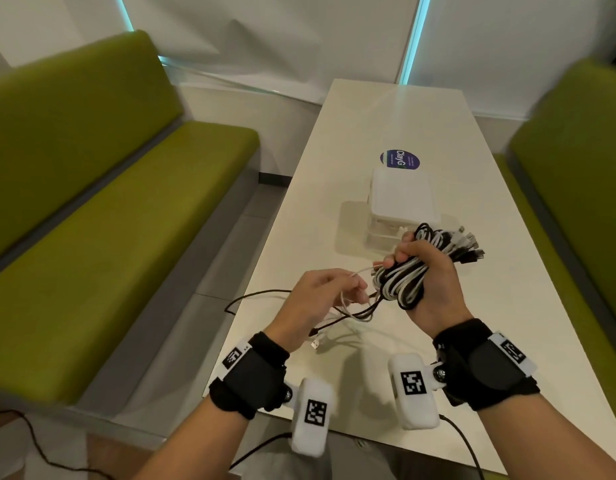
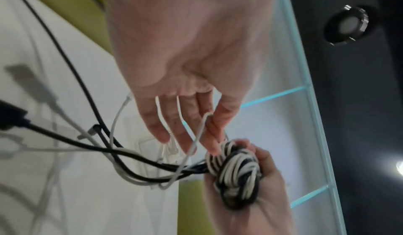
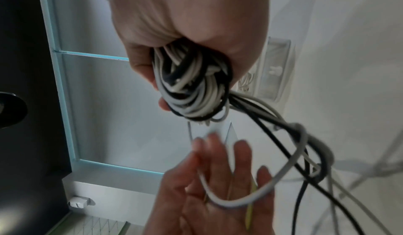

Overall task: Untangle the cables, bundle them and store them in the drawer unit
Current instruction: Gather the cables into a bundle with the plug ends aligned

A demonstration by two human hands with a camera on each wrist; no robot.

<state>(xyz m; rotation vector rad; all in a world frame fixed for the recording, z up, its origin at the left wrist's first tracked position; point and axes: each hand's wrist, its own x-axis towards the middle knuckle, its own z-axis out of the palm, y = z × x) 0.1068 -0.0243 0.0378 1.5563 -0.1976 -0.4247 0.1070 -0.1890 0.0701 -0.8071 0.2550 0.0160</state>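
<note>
Head view shows the right hand [image 1: 428, 271] clenched round a fat coil of black and white cables [image 1: 408, 278], held above the white table [image 1: 386, 116] just in front of the small white drawer unit [image 1: 402, 199]. The plug ends [image 1: 469, 244] fan out past the knuckles on the far side. The left hand [image 1: 315, 299] has a thin white cable [image 1: 348, 271] looped through its curled fingers; the wrist pictures show the strand running across them, with loose black and white tails [image 1: 265, 294] trailing off onto the table and over its near edge.

From where I stand, the job seems mid-bundle: the last free lengths are not yet wound in. To do it well, I would feed each loose strand round the coil one at a time, keeping light tension with the left hand so no new knot forms. The right hand's grasp should stay firm, or the coil may spring apart. The drawers look closed, so one will need opening.
</note>
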